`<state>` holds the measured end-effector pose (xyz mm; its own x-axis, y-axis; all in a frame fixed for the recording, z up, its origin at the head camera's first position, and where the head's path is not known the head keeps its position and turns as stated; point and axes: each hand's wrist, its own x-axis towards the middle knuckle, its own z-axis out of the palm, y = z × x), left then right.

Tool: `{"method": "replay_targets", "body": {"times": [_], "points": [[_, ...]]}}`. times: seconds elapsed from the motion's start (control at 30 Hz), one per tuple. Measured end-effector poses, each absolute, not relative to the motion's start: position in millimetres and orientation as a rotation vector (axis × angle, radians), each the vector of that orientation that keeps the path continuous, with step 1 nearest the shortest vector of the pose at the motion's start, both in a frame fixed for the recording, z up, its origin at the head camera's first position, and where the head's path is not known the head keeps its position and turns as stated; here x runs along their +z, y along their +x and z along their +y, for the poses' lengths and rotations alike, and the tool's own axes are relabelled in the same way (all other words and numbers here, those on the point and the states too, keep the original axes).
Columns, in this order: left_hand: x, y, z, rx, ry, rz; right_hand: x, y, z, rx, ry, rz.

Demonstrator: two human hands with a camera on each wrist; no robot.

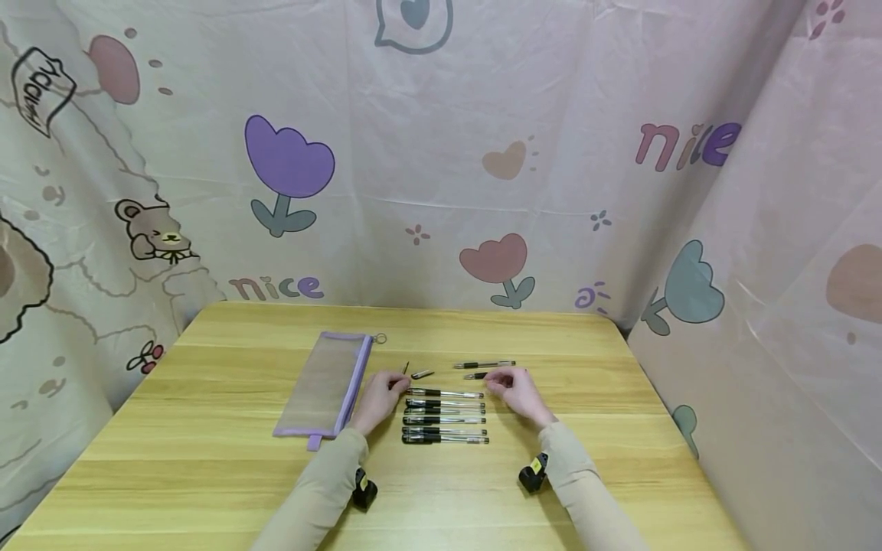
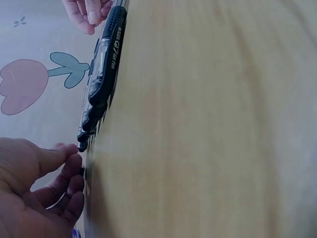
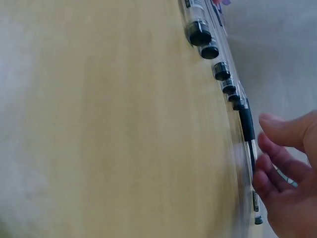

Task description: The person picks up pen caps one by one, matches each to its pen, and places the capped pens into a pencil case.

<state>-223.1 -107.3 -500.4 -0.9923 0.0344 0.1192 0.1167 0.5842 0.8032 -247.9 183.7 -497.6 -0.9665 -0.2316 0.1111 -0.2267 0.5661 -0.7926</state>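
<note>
A row of capped gel pens [image 1: 444, 421] with black caps and clear barrels lies side by side on the table; one cap in the left wrist view reads "Gel Pen". My left hand [image 1: 381, 396] pinches the cap end of the farthest gel pen [image 1: 448, 394] between thumb and index finger. Past the other ends of the row is my right hand [image 1: 518, 392], thumb and fingers parted beside an uncapped pen [image 3: 247, 126] with a black grip. Its fingers partly cover that pen in the head view. Another uncapped pen [image 1: 485, 365] lies just behind.
A loose pen cap [image 1: 423, 374] and a small thin dark piece [image 1: 406, 367] lie behind the row. Left of my left hand is a mesh zip pouch [image 1: 320, 383] with purple edging and a metal ring. A printed curtain [image 1: 413, 153] surrounds the wooden table [image 1: 207, 459].
</note>
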Motion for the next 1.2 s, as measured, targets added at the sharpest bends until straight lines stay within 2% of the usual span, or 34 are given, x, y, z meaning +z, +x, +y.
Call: {"method": "replay_targets", "body": {"times": [0.47,1.2], "points": [[-500,-222,-111,-1.410,-0.119,-2.612,-497,-262,201,-1.311,-0.222,2.984],[-501,-218,-111,-1.368,-0.105,-2.612,-500,-268,199,-1.175,-0.192,3.026]]}}
